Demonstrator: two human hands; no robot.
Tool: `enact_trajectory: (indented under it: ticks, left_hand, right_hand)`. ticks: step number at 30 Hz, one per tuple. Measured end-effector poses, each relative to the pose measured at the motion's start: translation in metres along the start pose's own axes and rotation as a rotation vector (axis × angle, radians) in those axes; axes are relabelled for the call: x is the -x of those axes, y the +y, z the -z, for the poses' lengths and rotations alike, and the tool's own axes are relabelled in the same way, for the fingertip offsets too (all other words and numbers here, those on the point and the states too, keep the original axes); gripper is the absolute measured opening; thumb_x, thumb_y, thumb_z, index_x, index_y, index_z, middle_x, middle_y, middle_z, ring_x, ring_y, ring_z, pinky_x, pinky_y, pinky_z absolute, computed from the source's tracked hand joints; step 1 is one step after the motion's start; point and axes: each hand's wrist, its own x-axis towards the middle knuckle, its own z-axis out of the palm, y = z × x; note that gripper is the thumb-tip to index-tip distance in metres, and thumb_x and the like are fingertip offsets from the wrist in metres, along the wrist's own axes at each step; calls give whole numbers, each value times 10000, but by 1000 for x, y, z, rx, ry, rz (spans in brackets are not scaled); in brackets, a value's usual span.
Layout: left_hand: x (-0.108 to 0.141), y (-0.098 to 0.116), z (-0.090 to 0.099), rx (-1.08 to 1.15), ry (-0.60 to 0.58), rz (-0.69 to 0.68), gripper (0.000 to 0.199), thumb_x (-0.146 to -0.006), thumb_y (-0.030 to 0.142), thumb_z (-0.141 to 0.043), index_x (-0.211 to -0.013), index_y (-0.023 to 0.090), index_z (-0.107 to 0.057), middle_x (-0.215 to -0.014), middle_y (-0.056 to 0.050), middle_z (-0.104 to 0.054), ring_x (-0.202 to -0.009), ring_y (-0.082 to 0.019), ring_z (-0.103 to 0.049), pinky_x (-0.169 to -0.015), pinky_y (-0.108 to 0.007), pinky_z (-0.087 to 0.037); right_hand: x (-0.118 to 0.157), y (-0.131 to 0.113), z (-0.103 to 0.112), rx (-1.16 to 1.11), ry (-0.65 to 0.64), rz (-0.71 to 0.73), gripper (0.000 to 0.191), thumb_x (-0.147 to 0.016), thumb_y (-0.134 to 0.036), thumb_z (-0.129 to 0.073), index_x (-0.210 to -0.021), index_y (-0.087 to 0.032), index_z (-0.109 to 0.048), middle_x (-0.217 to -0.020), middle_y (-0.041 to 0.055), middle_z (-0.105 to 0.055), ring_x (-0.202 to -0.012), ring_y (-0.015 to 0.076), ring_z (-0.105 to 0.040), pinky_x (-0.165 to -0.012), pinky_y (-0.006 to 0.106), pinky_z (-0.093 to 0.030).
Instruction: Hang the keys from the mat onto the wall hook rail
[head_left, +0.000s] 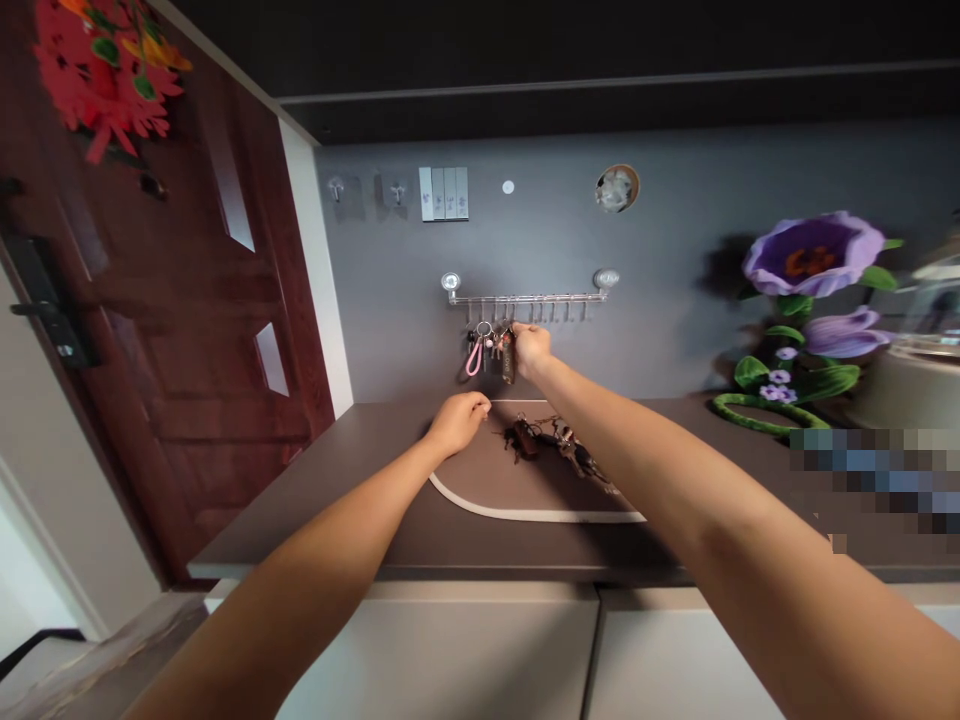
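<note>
- The right hand (531,348) reaches to the far wall, its fingers bent together at the top of a brown lettered strap (508,362); whether they clamp it cannot be told.
- The left hand (459,422) hovers lower, over the mat's far left part, fingers loosely curled and tips close together.
- A clear, glossy rack (529,298) with slim hooks carries metal keys (485,345) and a soft pink loop (473,358), left of the right hand.
- More key bunches (576,455) and a dark brown, leathery fob (526,440) lie on the smooth brown mat (487,490), its pale border rounded at the near left.
- A strip of matte counter (390,545) separates that border from the straight front edge; a wider stretch runs left toward the glossy red-brown door (247,400).
- At right, a ruffled purple flower (816,260) rises over a fuzzy green ring (765,415), well apart from the hands.
</note>
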Motion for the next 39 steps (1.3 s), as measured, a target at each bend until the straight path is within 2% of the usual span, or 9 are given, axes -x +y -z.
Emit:
enact_trajectory:
  ticks: [7, 12, 24, 30, 36, 39]
  left_hand:
    - [0, 2, 0, 4, -8, -11, 196, -764, 168, -421, -751, 153, -615, -703, -22, -629, -640, -128, -549, -614, -219, -394]
    - [1, 3, 0, -12, -30, 2, 196, -776, 199, -450, -821, 151, -635, -730, -33, -639, -663, -137, -559, -643, -230, -406]
    - [1, 3, -2, -87, -86, -55, 205, -763, 203, -498, -897, 162, -647, -898, -60, -655, -805, -169, -569, -764, -281, -420]
    - [1, 4, -3, -74, -98, -53, 216, -763, 198, -499, -918, 160, -644, -931, -67, -649, -834, -176, -570, -784, -287, -417]
    - [2, 6, -7, -65, -127, -116, 247, -784, 231, -482, -972, 170, -630, -951, -62, -639, -828, -168, -569, -782, -277, -421]
    - [2, 8, -10, -68, -157, -154, 263, -804, 235, -456, -1005, 177, -616, -1002, -65, -627, -911, -174, -556, -836, -283, -404]
  right_hand:
    - [-6, 10, 8, 40, -39, 37, 86, -728, -153, -467, -648, -176, -488, -419, -44, -456, -391, 93, -452, -418, 224, -401]
    - [-11, 15, 13, 88, -72, 81, 61, -709, -223, -529, -675, -177, -508, -442, -50, -463, -395, 84, -441, -425, 217, -398]
    - [-8, 15, 26, 162, -96, 4, 31, -723, -191, -494, -736, -208, -471, -514, -54, -493, -443, 88, -465, -442, 217, -405]
    - [-11, 22, 35, 188, -99, 9, 111, -681, -247, -571, -743, -194, -495, -577, -50, -523, -485, 70, -447, -477, 191, -389]
    - [-8, 25, 39, 214, -107, -31, 144, -667, -180, -573, -797, -192, -514, -604, -44, -538, -506, 74, -465, -520, 203, -404]
    - [-6, 28, 42, 187, -124, 20, 197, -622, -142, -599, -799, -186, -525, -615, -43, -545, -548, 80, -487, -562, 208, -415]
